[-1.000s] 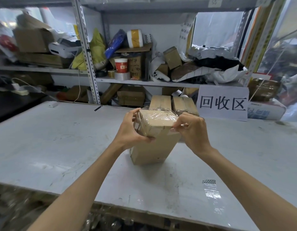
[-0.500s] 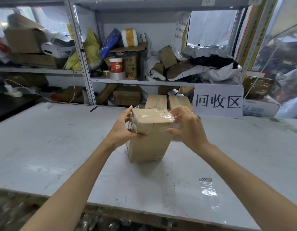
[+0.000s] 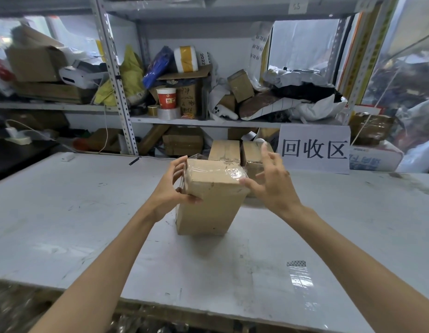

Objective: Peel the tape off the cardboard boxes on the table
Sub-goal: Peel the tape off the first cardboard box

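Observation:
A tall brown cardboard box [image 3: 209, 205] stands tilted on the white table [image 3: 64, 212], its top face covered in clear tape [image 3: 230, 173]. My left hand [image 3: 171, 188] grips its upper left side, thumb on the front face. My right hand [image 3: 268, 181] is beside the top right corner with fingers spread; its thumb tip touches the taped corner. Two more cardboard boxes [image 3: 224, 150] [image 3: 253, 153] stand right behind it.
A white sign with black characters [image 3: 314, 149] leans at the back right. A strip of clear tape [image 3: 300, 277] lies on the table at front right. Metal shelving [image 3: 117, 92] crammed with boxes, bags and tape rolls runs along the far edge.
My right hand has let go of the box's top right edge and opened, its fingers lifting away. The box has turned a little in my left hand.

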`<move>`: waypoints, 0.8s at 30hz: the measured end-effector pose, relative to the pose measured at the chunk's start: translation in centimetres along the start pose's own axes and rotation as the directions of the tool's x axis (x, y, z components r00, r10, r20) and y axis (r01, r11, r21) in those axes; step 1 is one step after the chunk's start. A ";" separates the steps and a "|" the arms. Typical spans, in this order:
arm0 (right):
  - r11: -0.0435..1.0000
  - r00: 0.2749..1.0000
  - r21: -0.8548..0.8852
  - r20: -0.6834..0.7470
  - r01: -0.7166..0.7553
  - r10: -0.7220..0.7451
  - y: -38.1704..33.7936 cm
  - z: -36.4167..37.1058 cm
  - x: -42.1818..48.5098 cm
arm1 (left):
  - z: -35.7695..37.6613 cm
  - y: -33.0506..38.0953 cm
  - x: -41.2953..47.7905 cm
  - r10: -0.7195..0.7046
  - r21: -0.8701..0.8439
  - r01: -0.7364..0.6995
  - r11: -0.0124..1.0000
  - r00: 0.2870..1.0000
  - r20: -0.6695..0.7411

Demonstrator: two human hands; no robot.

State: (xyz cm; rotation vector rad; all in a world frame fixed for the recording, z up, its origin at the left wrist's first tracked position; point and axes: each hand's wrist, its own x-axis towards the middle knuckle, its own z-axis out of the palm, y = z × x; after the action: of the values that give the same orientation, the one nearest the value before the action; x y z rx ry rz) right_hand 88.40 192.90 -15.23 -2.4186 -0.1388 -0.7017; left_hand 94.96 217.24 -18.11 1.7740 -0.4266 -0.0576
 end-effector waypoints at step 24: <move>0.887 0.979 0.453 0.127 0.087 -0.161 -2.0 1.1 1.5 | 2.8 2.1 -0.3 0.230 0.491 -0.137 0.860 0.964 -0.135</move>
State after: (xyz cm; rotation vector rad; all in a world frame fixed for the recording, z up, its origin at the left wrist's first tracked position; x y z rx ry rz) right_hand 89.69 195.12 -14.13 -2.0289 -0.4740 -0.4633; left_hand 93.39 214.30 -16.85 2.1914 -0.4995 0.3844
